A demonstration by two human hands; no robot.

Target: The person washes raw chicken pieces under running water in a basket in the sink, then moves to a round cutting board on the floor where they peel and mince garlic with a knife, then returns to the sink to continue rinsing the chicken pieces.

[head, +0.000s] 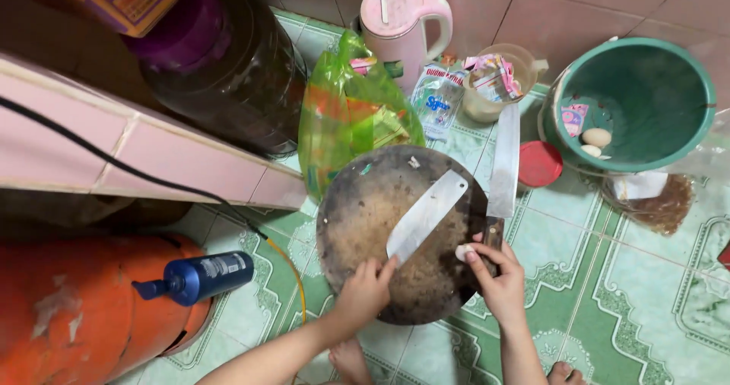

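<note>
A round, dark, worn chopping board (357, 225) lies on the green tiled floor. My left hand (363, 292) grips the handle of a broad cleaver (426, 214), whose blade rests flat across the board and points up and to the right. My right hand (498, 277) is at the board's right edge, its fingertips pinching a small white piece (461, 253), perhaps a garlic clove. A second long knife (504, 160) lies just beyond that hand, with its dark handle partly under my fingers and its blade pointing away.
A green bucket (688, 134) at the right holds two eggs, with a red lid (538, 164) beside it. Behind the board stand a green plastic bag (342, 111), a pink kettle (399, 20) and a jug of packets (494, 81). At the left are an orange gas cylinder (68, 309), a blue pump bottle (201, 276) and a pink ledge (152, 157).
</note>
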